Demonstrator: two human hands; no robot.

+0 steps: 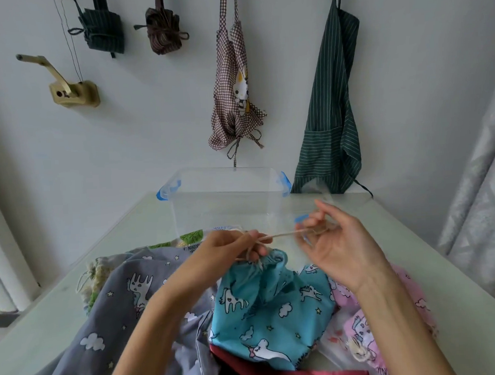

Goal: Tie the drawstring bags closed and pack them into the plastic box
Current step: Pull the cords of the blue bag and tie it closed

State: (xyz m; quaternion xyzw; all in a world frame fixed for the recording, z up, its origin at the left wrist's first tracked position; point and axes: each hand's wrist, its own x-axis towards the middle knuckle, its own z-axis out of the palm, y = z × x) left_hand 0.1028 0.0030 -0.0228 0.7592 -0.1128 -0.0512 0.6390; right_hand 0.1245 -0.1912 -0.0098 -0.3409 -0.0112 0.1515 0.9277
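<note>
My fingers are pinched on the beige drawstring (280, 235) at both ends: my left hand (229, 250) grips it right at the gathered mouth of the blue unicorn bag (271, 309), and my right hand (336, 244) holds the other end taut out to the side, its remaining fingers spread loose. The blue bag lies on the pale table (434, 263) between a grey bag (115, 309) and a pink bag (362, 327). Just beyond my hands the clear plastic box (227, 200) stands open with its blue clips.

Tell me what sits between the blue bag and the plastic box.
Little visible does. The blue bag lies in front of the box; between them are only both hands working the cord and a leaf-print bag at the box's near wall. The box is open-topped.
</note>
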